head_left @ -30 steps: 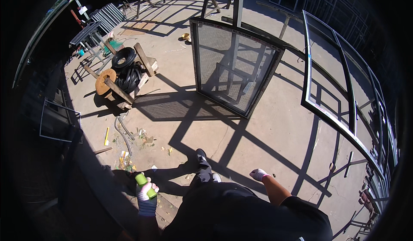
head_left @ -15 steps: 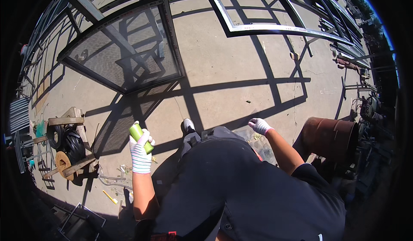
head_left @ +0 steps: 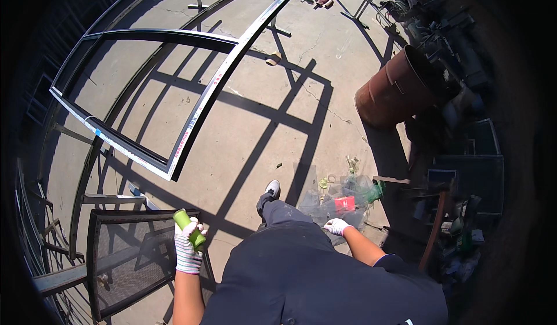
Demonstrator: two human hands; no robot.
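A green can (head_left: 190, 228) sits in the left hand (head_left: 187, 251). The hand wears a white glove with thin stripes, and its fingers are wrapped tight around the lower part of the can, so the top end sticks up and leans a little to the left. The can is up in the air, over the right top corner of a dark mesh panel (head_left: 125, 261) that lies flat on the concrete floor (head_left: 243, 133). The panel has a black frame and see-through wire netting, and it fills the lower left part of the floor. The right hand (head_left: 336, 226) also wears a white glove. It hangs by the person's side with the fingers loosely curled and nothing in it. Just past that hand, a heap of clear plastic scraps (head_left: 339, 194) with a red bit and some green bits lies on the floor. One shoe (head_left: 272, 188) with a white toe steps out in front of the person's dark trousers, between the two hands. Farther out, a big black metal frame (head_left: 174, 98) with long bars stretches over the floor toward its far left side, and it throws dark striped shadows on the sunny concrete. Near the right edge of the floor a rusty brown barrel (head_left: 394, 90) leans over on its side. Behind the barrel, more dark metal parts (head_left: 464, 168) are piled in the shade.
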